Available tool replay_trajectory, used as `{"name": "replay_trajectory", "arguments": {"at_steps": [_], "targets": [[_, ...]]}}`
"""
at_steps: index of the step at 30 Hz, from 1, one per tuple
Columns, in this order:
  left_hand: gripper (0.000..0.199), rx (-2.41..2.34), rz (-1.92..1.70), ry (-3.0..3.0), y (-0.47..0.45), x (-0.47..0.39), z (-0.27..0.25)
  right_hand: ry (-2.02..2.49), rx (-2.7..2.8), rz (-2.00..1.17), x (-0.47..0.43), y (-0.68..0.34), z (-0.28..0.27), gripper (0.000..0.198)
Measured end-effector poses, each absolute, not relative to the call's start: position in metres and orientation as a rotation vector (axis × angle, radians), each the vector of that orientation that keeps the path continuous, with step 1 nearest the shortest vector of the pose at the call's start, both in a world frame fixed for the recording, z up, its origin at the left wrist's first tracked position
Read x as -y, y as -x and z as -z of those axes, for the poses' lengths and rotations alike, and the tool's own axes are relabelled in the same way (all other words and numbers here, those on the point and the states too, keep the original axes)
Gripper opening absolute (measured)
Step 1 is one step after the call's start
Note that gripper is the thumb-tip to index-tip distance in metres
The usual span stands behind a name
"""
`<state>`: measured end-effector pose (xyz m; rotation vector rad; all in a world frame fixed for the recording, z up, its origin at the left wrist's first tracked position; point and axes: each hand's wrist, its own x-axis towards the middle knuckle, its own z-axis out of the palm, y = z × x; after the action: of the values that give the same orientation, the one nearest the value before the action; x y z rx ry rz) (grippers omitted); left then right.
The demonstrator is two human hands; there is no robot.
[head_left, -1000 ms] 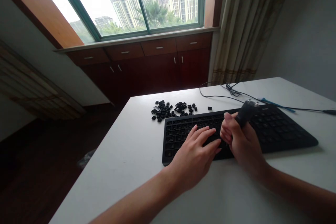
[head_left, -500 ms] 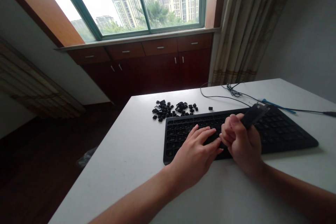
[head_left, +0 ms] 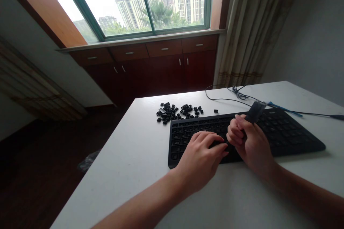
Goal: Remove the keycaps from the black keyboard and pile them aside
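A black keyboard [head_left: 290, 125] lies across the white table; many keycaps are off its left part, where bare key sockets show. My left hand [head_left: 201, 154] rests over the middle of the keyboard, its fingers curled and bunched towards the thumb. What the fingertips hold, if anything, is hidden. Just to its right, my right hand [head_left: 251, 143] is closed in a fist around a dark, flat tool [head_left: 256, 111]. The tool's squarish, partly see-through end points up and away; its lower end is hidden by the fist.
A pile of loose black keycaps [head_left: 168, 112] lies beyond the keyboard's left end. One single keycap [head_left: 216, 111] sits apart. A black cable [head_left: 239, 94] loops behind the keyboard, near a thin blue item [head_left: 288, 110]. The table's [head_left: 120, 157] left edge drops to the floor.
The fingers of my left hand have curled in from a more stretched pose. The tool in my right hand has tilted more upright and shifted slightly left.
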<state>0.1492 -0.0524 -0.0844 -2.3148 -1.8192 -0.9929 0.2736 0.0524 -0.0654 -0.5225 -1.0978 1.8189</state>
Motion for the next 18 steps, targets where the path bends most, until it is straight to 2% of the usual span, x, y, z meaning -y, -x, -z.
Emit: {"name": "replay_trajectory", "arguments": {"at_steps": [4,10,15,18], "targets": [[0.018,1.866,1.088,2.29,-0.149,0.049,0.084,0.547,1.228,-1.767,-0.058,-0.282,0.068,0.04],[0.014,1.937,1.166,2.277,-0.149,0.048,0.083,0.806,1.947,-1.135,-0.082,-0.332,0.073,0.028],[0.015,1.946,1.168,2.31,-0.151,0.048,0.083,0.814,2.254,-1.023,-0.086,-0.354,0.063,0.036],[0.015,1.955,1.163,2.319,-0.151,0.048,0.083,0.819,2.277,-0.988,-0.083,-0.35,0.06,0.032]]}}
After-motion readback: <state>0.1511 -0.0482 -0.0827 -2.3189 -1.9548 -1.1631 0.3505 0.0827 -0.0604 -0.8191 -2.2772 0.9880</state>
